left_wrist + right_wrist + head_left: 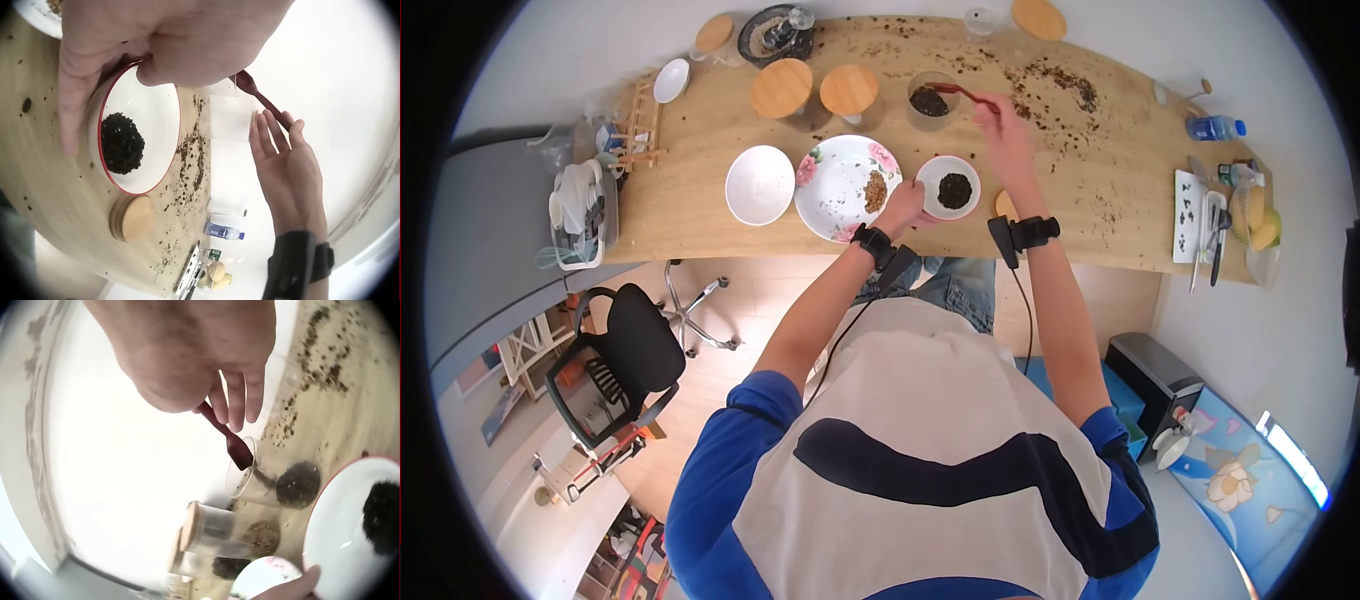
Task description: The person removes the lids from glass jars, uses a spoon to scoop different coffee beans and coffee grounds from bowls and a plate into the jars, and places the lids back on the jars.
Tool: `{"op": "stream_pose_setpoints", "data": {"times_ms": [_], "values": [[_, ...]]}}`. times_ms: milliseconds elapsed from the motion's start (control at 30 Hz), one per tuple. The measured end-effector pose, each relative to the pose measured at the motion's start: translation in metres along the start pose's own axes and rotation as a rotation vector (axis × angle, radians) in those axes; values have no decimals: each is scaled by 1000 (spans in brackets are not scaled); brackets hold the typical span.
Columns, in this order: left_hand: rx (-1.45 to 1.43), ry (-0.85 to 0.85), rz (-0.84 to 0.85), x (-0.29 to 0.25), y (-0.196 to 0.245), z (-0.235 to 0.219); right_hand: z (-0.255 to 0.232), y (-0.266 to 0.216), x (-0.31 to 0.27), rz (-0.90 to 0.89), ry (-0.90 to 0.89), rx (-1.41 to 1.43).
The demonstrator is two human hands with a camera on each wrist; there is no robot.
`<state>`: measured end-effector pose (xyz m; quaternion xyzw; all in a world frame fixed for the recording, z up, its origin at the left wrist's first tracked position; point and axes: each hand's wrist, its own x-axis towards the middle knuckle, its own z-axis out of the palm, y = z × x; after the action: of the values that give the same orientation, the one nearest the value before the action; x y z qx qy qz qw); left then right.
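My left hand [903, 208] holds the rim of a white bowl [161, 119] with a red edge, thumb over the rim and a finger along its outer side. A dark heap of loose leaf-like bits [955, 191] lies inside the bowl. My right hand [1007, 145] pinches the handle of a dark red scoop [237, 451]. The scoop's head is at the mouth of a clear jar [259, 487], with dark bits in the jar's bottom. Left of the bowl, a floral plate [825, 190] bears a brown heap [876, 191].
A white bowl [760, 185] stands left of the plate. Jars with wooden lids [850, 90] stand behind. A loose wooden lid [137, 219] lies near the front edge. Dark crumbs [1060, 88] are scattered at the back right. A water bottle [1215, 128] stands at the far right.
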<state>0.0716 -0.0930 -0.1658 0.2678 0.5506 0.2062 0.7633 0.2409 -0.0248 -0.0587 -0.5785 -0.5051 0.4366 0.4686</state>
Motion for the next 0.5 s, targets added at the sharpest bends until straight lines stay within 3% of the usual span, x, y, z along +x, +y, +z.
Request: {"op": "stream_pose_setpoints", "data": {"times_ms": [67, 200, 267, 367, 500], "values": [[-109, 17, 32, -1, -1, 4, -3, -13, -7, -403, -132, -567], [-71, 67, 117, -3, -2, 10, -11, -6, -23, -365, -39, -446], [-64, 51, 153, 0, -7, 10, -21, -9, -46, -186, 194, -252], [-119, -54, 155, 0, -6, 2, -36, 8, -78, -217, 264, -291], [-149, -60, 134, -19, 12, 6, -42, 12, -105, -291, 89, -613]]}}
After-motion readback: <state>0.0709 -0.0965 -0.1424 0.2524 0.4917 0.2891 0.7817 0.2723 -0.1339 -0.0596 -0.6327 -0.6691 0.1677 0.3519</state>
